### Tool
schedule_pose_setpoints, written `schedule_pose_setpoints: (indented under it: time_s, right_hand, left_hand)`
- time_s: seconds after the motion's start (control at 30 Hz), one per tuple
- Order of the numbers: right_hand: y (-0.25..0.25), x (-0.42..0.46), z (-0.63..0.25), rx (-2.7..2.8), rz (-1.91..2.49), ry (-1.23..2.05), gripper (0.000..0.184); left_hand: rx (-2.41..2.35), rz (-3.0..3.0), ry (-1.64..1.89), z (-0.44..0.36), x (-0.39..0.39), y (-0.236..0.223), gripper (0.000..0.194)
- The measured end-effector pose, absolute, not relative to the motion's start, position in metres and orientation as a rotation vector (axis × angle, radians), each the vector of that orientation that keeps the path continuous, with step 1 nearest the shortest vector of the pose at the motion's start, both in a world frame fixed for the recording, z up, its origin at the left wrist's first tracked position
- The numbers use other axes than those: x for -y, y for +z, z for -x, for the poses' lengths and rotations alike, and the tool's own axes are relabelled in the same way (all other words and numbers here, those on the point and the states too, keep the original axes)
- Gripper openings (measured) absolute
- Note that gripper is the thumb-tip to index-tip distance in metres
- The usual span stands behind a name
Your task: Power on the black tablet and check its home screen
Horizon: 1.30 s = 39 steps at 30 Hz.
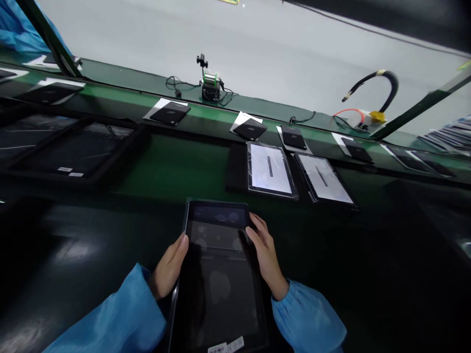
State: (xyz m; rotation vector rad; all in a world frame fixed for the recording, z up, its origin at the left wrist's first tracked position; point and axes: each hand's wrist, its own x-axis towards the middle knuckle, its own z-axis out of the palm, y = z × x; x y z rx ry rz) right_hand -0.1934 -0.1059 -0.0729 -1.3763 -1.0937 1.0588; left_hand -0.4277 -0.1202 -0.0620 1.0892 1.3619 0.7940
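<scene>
1. Black and glossy, the tablet is low and central before you, screen facing you; whether it rests on the counter or is lifted, the view cannot tell.
2. Your left hand grips its left edge, thumb on the front rim, the other fingers hidden, probably supporting the back.
3. Your right hand grips the opposite edge slightly higher, thumb at the screen's border, fingers around the side. Holding both edges likely balances the weight and leaves most of the screen uncovered.
4. White labels show at the tablet's bottom, well apart from both hands.
5. Beyond its top edge, green counter stretches between dark framed panels on the left and two lit tablets on the right; the easiest room for moving seems to be there.
6. Those lit tablets lie side by side, screens up, likely for reading at a glance; behind them, the raised ledge limits your reach forward.
</scene>
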Motion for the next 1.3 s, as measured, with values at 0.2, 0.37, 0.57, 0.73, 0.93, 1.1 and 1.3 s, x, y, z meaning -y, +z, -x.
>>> schedule_pose_setpoints:
  time_s: [0.2,0.37,0.57,0.73,0.93,1.1,1.3]
  right_hand:
    - [-0.068,0.111,0.197,1.183,1.384,1.111,0.056]
    - [-0.061,0.111,0.192,1.241,1.424,1.204,0.070]
    - [-0.040,0.126,0.186,1.455,1.595,1.257,0.101]
    - [-0.016,0.153,0.221,1.753,1.850,0.917,0.120]
    - [-0.034,0.152,0.211,2.233,1.828,0.345,0.100]
    - [-0.039,0.145,0.145,2.113,1.861,0.003,0.086]
    - [0.009,0.158,0.181,2.409,1.494,0.383,0.077]
  left_hand:
    - [-1.361,-1.068,0.780,0.430,0.121,-0.068,0.078]
    - [-1.307,-1.070,0.780,0.430,0.122,-0.067,0.076]
    - [-1.223,-1.076,0.810,0.428,0.121,-0.058,0.072]
    - [-1.161,-1.070,0.817,0.428,0.121,-0.056,0.064]
    - [-1.108,-1.091,0.830,0.428,0.120,-0.059,0.062]
    - [-1.116,-1.101,0.863,0.427,0.121,-0.061,0.059]
    - [-1.122,-1.105,0.898,0.427,0.121,-0.058,0.057]
